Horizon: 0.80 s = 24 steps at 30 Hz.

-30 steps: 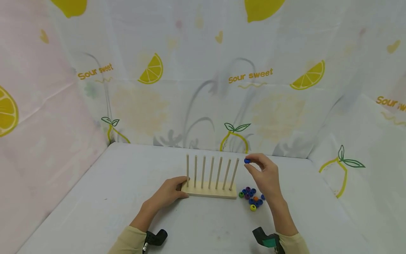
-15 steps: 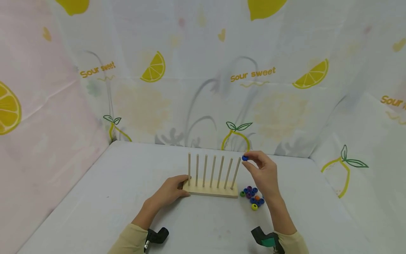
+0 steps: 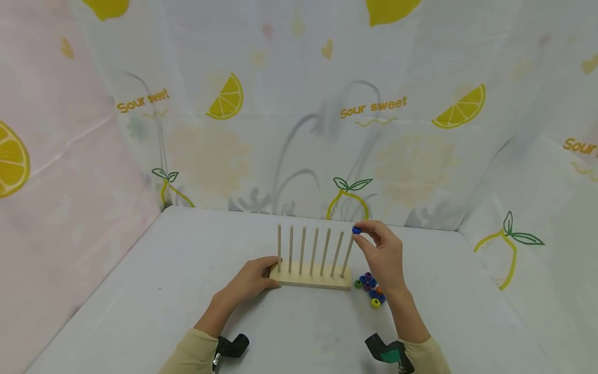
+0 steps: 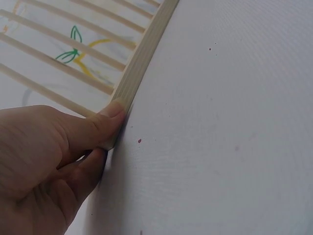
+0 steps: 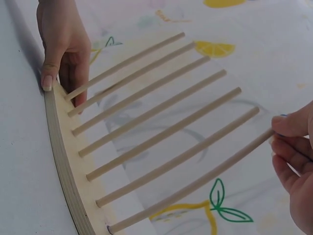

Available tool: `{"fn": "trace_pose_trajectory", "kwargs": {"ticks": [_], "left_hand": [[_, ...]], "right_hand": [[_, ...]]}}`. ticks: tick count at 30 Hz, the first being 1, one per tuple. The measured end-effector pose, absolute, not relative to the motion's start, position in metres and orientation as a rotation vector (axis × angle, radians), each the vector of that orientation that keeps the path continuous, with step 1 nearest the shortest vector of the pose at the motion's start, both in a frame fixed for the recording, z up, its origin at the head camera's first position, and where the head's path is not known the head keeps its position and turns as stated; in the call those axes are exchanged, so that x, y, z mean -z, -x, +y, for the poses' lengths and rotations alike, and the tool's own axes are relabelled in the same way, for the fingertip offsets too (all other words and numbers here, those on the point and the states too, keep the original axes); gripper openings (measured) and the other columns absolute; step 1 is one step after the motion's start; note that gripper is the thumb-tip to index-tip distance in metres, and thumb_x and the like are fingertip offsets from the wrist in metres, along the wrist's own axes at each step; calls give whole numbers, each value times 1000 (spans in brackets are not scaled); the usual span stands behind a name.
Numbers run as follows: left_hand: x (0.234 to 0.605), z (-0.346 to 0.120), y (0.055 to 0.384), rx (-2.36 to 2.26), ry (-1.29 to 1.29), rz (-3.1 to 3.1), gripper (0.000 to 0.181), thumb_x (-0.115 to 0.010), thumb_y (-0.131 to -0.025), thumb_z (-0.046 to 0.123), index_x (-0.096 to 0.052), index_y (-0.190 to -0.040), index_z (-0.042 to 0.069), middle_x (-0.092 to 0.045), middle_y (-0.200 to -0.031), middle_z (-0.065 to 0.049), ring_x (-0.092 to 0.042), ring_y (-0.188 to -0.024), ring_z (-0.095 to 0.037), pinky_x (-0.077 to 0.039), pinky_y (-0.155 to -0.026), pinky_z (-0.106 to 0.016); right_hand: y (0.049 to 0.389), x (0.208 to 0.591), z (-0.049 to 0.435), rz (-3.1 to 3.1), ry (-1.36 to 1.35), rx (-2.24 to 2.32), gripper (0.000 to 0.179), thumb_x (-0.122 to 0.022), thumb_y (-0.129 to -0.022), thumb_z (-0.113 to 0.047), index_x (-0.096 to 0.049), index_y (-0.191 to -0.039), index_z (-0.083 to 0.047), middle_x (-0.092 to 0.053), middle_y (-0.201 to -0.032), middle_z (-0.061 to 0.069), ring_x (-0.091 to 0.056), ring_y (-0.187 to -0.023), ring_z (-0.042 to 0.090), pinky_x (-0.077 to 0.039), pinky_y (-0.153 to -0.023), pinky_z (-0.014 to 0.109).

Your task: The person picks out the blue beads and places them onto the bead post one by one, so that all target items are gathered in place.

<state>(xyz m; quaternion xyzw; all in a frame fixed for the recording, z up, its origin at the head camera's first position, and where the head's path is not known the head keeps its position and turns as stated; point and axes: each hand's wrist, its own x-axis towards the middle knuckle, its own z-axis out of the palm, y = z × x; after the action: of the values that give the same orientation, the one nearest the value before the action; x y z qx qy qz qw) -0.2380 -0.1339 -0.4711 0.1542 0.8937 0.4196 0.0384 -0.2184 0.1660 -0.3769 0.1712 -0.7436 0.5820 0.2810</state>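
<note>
A pale wooden peg rack [image 3: 310, 281] with several upright dowels stands on the white table. My left hand [image 3: 252, 283] grips the left end of its base, thumb at the front edge, as the left wrist view also shows. My right hand [image 3: 385, 254] pinches a blue bead [image 3: 356, 230] between thumb and fingertips at the top of the rightmost dowel [image 3: 348, 255]. In the right wrist view the fingertips [image 5: 283, 126] mostly cover the bead and meet the dowel's tip; whether the dowel has entered its hole I cannot tell.
Loose beads lie in a cluster right of the rack: several blue ones, a green bead [image 3: 358, 284], a yellow bead [image 3: 376, 303], an orange bead and purple ones, partly behind the right wrist. A lemon-print cloth [image 3: 289, 156] hangs behind and beside the table [image 3: 289, 332].
My right hand has moved left with the blue bead, from beside the rightmost dowel to its tip. The left hand stays on the rack's base.
</note>
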Motion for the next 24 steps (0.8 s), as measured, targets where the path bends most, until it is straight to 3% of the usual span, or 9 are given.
{"fn": "trace_pose_trajectory", "kwargs": {"ticks": [24], "left_hand": [[471,-136,238,-1278,-531,2726,60,-79,-84,13,-56,-139,4,-56,-144,-15,-52,-135,-30,-46,-110,-45]], "right_hand": [[223,383,165,-2056,-448,-1548,19,-73,-86,3,-72,-103,-4,-70,-103,10,-63,-101,4,-50,-98,13]]}}
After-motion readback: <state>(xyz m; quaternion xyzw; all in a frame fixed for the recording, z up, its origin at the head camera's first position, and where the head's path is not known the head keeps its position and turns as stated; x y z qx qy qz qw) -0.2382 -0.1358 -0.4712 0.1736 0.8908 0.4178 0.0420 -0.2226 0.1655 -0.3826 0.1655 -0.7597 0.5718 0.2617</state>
